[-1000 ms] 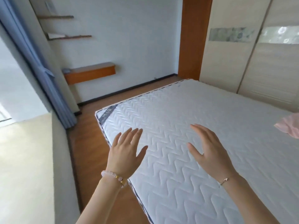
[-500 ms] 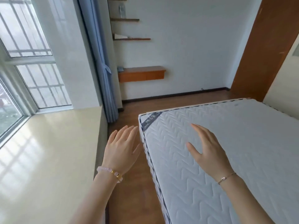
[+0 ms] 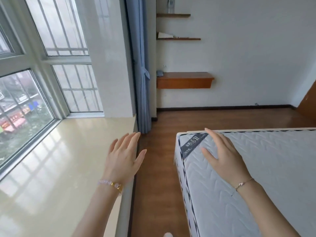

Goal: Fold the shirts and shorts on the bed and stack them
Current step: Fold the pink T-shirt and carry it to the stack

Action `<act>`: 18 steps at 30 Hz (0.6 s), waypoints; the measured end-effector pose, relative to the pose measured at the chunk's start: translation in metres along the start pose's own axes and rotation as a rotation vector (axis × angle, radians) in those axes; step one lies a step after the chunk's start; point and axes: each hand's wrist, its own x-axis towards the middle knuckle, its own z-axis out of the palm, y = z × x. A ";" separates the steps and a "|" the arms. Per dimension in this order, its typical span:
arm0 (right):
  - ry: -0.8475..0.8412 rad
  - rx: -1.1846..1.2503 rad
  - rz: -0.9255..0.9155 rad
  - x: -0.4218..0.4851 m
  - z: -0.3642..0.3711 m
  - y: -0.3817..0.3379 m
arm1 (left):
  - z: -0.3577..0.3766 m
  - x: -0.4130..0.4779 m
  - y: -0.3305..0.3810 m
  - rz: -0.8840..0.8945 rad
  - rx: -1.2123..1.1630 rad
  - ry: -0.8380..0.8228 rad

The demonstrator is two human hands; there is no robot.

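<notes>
Bedroom with quilted bed (image 3: pixel 266 177) beside a window ledge (image 3: pixel 51 168): left hand (image 3: pixel 123 159) and right hand (image 3: pixel 224 158) are held out, fingers spread and empty; no shirts or shorts in view, though such garments, presumably light and limp, are best pinched at shoulders or waistband.

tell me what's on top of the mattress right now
The mattress shows a dark corner label and the right hand, fingers straight, above that corner; contact is unclear. No shirts or shorts show here. The hand and forearm cover a patch, and the mattress runs out of frame.
</notes>
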 end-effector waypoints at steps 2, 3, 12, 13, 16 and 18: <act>-0.015 0.001 -0.004 0.046 0.027 0.013 | 0.026 0.035 -0.023 -0.013 0.027 -0.003; -0.015 0.003 -0.006 0.069 0.040 0.020 | 0.040 0.055 -0.034 -0.015 0.036 -0.008; -0.069 0.012 0.003 0.288 0.130 0.064 | 0.138 0.254 -0.114 -0.040 0.048 -0.012; -0.072 0.007 0.004 0.308 0.139 0.069 | 0.149 0.273 -0.122 -0.044 0.045 -0.010; -0.073 -0.002 0.019 0.366 0.169 0.082 | 0.183 0.329 -0.147 -0.034 0.052 -0.025; -0.060 -0.008 0.041 0.404 0.191 0.094 | 0.210 0.369 -0.166 -0.019 0.044 -0.034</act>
